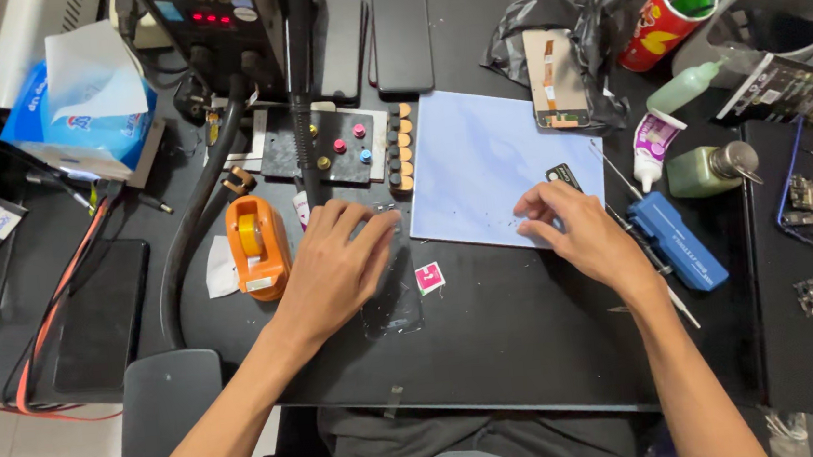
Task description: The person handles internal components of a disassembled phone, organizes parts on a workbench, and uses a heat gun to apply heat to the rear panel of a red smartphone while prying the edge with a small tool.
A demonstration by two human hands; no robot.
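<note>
Head view, left hand [332, 268] flat over clear film [395, 302], right hand [576, 230] fingertips maybe pinching sth hidden.

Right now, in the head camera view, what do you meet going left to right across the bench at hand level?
Orange tape dispenser → left hand → small pink sticker → right hand → blue case

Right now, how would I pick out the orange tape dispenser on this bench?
Start at the pale blue mat in the middle of the black bench, then go left past the left hand. Just beyond that hand stands the tape dispenser, beside the thick black hose. It is the only bright orange thing there.
</note>
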